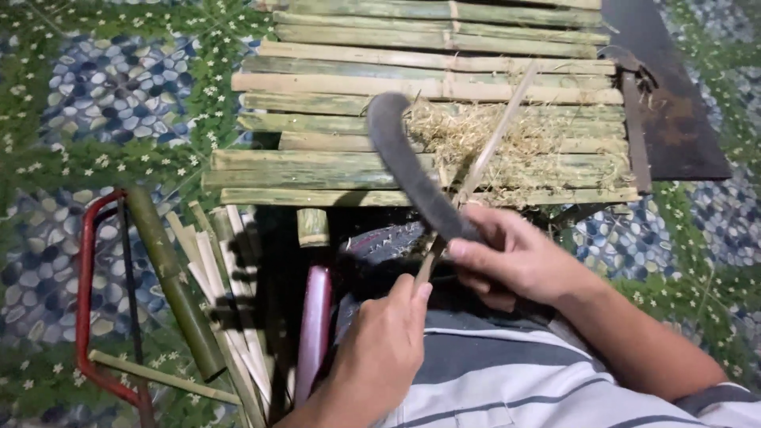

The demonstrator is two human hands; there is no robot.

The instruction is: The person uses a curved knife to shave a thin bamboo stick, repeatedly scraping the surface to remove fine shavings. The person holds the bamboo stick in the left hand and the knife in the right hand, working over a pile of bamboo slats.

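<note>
My right hand [507,257] grips the handle of a dark curved knife [400,154] whose blade arcs up and left over a low platform of split bamboo [333,87]. My left hand [384,345] pinches the near end of a thin bamboo strip [493,139] that runs up and right, crossing the blade near my right thumb. Pale shavings [515,143] lie heaped on the platform under the strip's far end.
A red-framed hacksaw [86,293] lies at the left next to a green bamboo pole [170,281] and a bundle of split slats [226,301]. A pink-handled tool [315,325] sits by my left wrist. A rusty metal sheet [674,103] borders the platform's right.
</note>
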